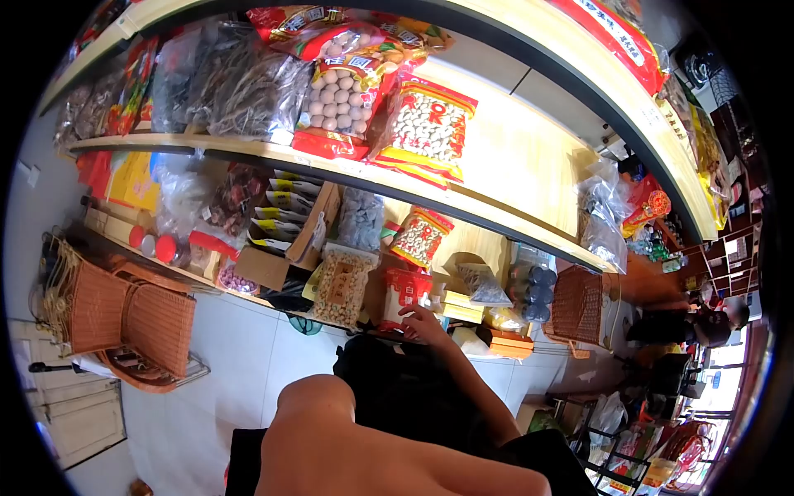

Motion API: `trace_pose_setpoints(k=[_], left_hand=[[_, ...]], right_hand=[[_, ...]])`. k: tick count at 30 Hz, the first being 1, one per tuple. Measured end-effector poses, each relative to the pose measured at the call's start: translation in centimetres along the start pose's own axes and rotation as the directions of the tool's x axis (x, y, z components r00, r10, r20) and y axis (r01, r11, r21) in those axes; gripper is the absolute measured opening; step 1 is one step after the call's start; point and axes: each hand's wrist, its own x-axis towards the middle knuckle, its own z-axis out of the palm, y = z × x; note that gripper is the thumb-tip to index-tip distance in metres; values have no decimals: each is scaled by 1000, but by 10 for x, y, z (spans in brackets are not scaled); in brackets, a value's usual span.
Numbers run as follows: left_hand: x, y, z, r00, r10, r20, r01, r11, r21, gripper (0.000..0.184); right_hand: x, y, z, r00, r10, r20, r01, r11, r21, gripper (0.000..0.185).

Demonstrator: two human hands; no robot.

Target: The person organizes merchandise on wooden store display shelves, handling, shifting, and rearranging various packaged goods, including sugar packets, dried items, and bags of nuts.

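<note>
My right hand (426, 325) reaches in from the lower right. Its fingers are apart and lie over the lower right part of a red-and-white bag (405, 291) on the lower shelf; whether they press on it I cannot tell. Just above that bag lies a red-edged bag of pale nuts (421, 237). To its left stands a large clear bag of tan nuts or dried goods (340, 285). My left hand is out of the picture. A bare bent limb fills the bottom middle; I cannot tell whether it is an arm or a knee.
The upper shelf (529, 140) holds a red-edged bag of white nuts (428, 131) and a bag of round brown dried fruit (337, 103). Wicker chairs (157, 335) stand at the left, a wicker basket (575, 304) at the right. Another person (710, 327) is far right.
</note>
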Motion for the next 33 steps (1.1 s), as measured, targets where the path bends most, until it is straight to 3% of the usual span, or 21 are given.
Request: trace_pose_setpoints(k=[13, 16, 19, 20, 23, 24, 26, 27, 28, 29, 30, 31, 33], left_hand=[[2, 4, 1, 1000, 18, -6, -18, 999, 51, 10], [4, 10, 0, 999, 32, -7, -32, 997, 72, 9], [8, 17, 0, 999, 50, -5, -49, 994, 97, 9], [9, 19, 0, 999, 54, -4, -53, 993, 106, 9], [11, 21, -2, 999, 41, 24, -44, 990, 133, 9], [9, 17, -8, 997, 0, 74, -9, 991, 131, 11], [13, 15, -29, 991, -41, 130, 24, 991, 134, 13], [23, 14, -53, 955, -225, 191, 131, 903, 410, 13], [18, -7, -70, 971, -235, 39, 196, 881, 431, 15], [12, -28, -88, 964, -239, -118, 267, 861, 432, 18], [6, -50, -105, 934, -238, -268, 334, 847, 414, 20], [1, -68, -141, 879, -348, -326, 461, 794, 396, 25], [-15, -119, -196, 878, -265, -399, 462, 689, 559, 25]], right_hand=[[-3, -4, 3, 1000, -6, -17, 8, 998, 66, 24], [-4, -27, 0, 990, -119, -81, 120, 993, 8, 22], [-10, -80, -3, 940, -340, -35, 342, 936, 81, 20], [-10, -102, -11, 919, -390, 65, 378, 914, 146, 21], [-9, -159, -27, 742, -660, -117, 637, 749, -183, 18], [-1, -174, -35, 583, -788, -199, 773, 613, -162, 18], [7, -212, -49, 445, -822, -355, 792, 546, -273, 22], [11, -234, -55, 354, -859, -370, 833, 469, -293, 19], [18, -247, -64, 364, -827, -429, 788, 519, -332, 17], [29, -256, -75, 303, -853, -426, 736, 493, -464, 16], [39, -264, -84, 332, -837, -434, 745, 515, -423, 14], [47, -268, -90, 364, -821, -440, 753, 537, -381, 13], [71, -257, -98, 414, -784, -463, 741, 586, -329, 12]])
